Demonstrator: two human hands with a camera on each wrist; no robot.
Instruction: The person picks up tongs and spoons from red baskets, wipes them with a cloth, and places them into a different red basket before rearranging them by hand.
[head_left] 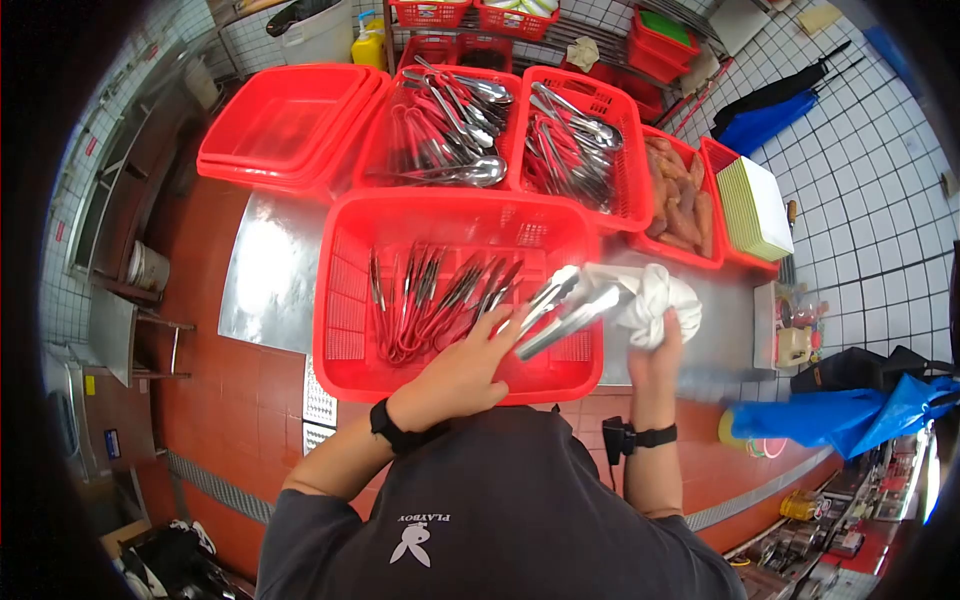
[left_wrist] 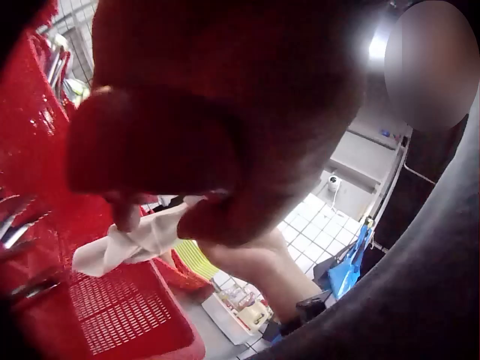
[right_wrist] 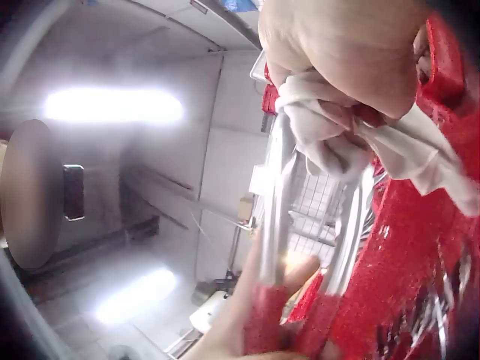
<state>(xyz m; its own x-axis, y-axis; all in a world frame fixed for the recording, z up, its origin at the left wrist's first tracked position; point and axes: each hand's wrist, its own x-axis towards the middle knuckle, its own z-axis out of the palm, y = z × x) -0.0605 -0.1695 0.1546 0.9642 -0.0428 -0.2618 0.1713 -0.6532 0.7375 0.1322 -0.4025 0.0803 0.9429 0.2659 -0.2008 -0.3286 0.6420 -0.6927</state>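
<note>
My left hand (head_left: 462, 372) grips a pair of metal tongs (right_wrist: 276, 214) by the red handles, which show between the fingers in the right wrist view. The two arms of the tongs stand spread apart. A white cloth (head_left: 664, 303) is bunched in my right hand (head_left: 655, 365) and wraps the head end of the tongs, hiding it. Both hands are over the right side of a large red basket (head_left: 455, 203). Several red-handled tongs (head_left: 425, 310) lie inside that basket. In the left wrist view my left hand (left_wrist: 225, 97) is dark and fills much of the picture.
Behind stand two red baskets heaped with tongs (head_left: 450, 130) and stacked red tubs (head_left: 285, 120) at the left. A red bin of long brown items (head_left: 683, 205) and a green-and-white stack (head_left: 760, 205) are at the right. Everything stands on a metal table (head_left: 270, 270).
</note>
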